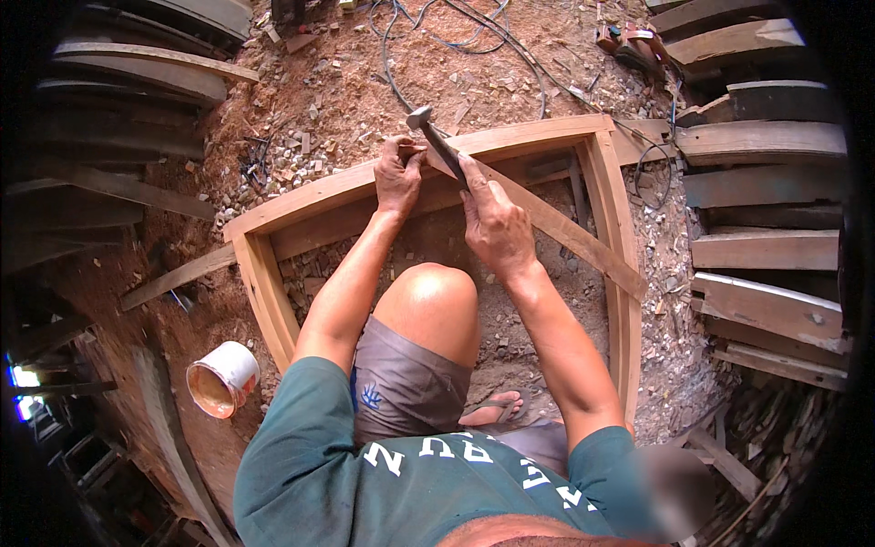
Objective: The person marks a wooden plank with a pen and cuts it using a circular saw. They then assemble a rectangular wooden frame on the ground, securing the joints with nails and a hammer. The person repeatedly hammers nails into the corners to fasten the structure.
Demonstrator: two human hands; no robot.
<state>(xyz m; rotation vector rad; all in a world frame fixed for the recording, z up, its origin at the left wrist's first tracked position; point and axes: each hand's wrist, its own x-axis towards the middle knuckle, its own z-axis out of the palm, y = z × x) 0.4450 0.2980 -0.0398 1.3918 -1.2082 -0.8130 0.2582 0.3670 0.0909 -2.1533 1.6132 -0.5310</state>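
My right hand [497, 223] is wrapped round the dark handle of a hammer [442, 148]. The hammer's metal head is up, over the far rail of a wooden frame [319, 194]. On that rail, left of the hammer, my left hand [398, 178] is closed with thumb and fingertips pinched together. What it pinches, if anything, is too small to make out. A wooden strip [556, 221] slants from near my hands down to the frame's right side. My knee and sandalled foot are inside the frame.
A white bucket [223, 379] with brownish residue tilts on the ground at left. Dark cables [392, 77] snake over wood chips at the far side. Stacked planks [766, 141] line the right, and more boards [146, 68] the left. A reddish-brown object [638, 47] lies far right.
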